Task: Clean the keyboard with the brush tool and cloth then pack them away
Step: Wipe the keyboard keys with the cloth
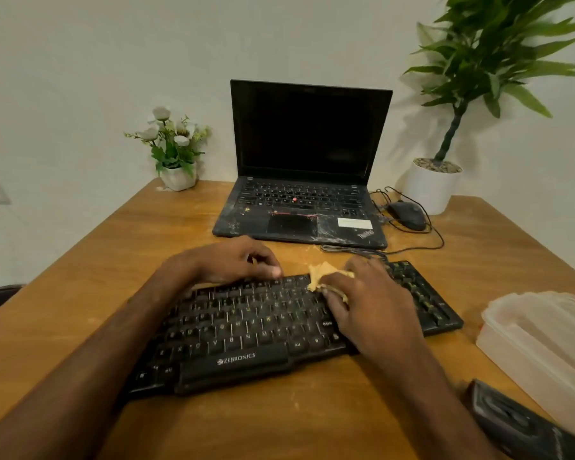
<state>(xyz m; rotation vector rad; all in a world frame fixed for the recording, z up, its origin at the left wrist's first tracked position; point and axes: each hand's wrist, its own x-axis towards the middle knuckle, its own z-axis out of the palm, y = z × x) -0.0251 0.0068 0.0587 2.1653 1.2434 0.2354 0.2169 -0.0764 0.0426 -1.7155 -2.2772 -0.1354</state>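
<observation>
Wiping seemingly midway: pressing a crumpled yellow cloth point(319, 275) onto the upper-right keys of the black plastic keyboard point(246, 327) on the wooden tabletop point(312, 423), bunching it in the grip of the right hand point(372, 303). Steadying the keyboard's far edge, curling the grip of the left hand point(233, 260) over it. Packing away not yet begun.

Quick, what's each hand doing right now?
Left hand: curled, gripping the far edge of the keyboard.
Right hand: holding the yellow cloth against the keys.
</observation>
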